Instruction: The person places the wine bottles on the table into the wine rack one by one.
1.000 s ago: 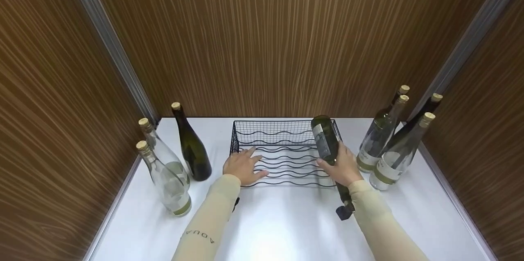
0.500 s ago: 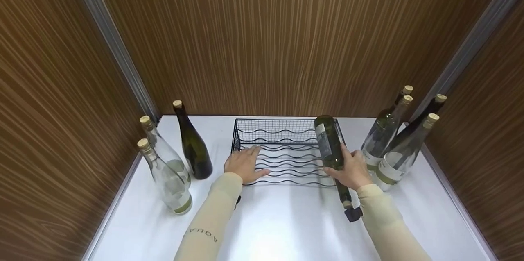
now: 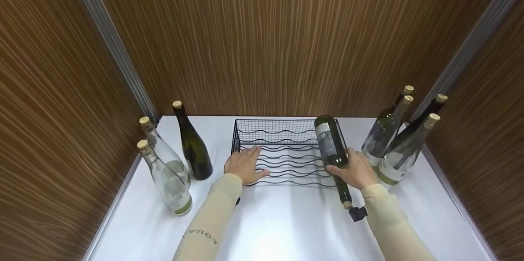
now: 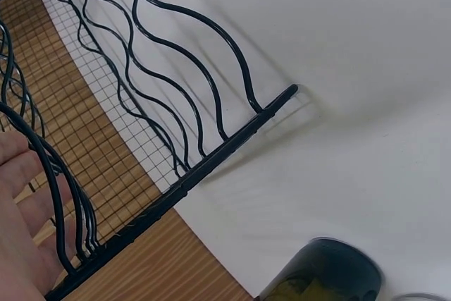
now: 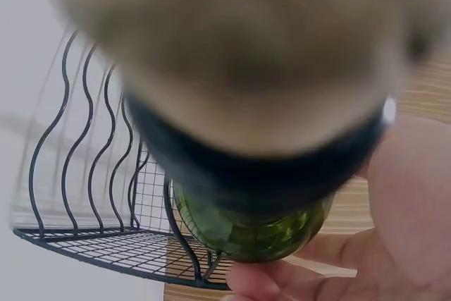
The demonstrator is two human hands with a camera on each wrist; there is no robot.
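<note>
A dark green wine bottle (image 3: 329, 142) lies at the right end of the black wire wine rack (image 3: 286, 162), base toward the back wall and corked neck toward me. My right hand (image 3: 357, 169) holds it near the shoulder, thumb over the glass. In the right wrist view the blurred cork (image 5: 254, 103) fills the top, and fingers (image 5: 282, 280) curl below the green glass. My left hand (image 3: 244, 165) rests with spread fingers on the rack's left end. In the left wrist view those fingers (image 4: 42, 209) show behind the wavy wires.
On the left of the white table (image 3: 270, 228) stand a dark bottle (image 3: 195, 150) and two clear corked bottles (image 3: 176, 191). Several clear and dark corked bottles (image 3: 399, 158) are grouped at the right. Wood-grain panels (image 3: 262, 39) enclose the back and sides.
My right hand has shifted slightly right and toward the bottle's neck. The bottle has moved a little right and shows more of its label. My left hand stays on the rack.
</note>
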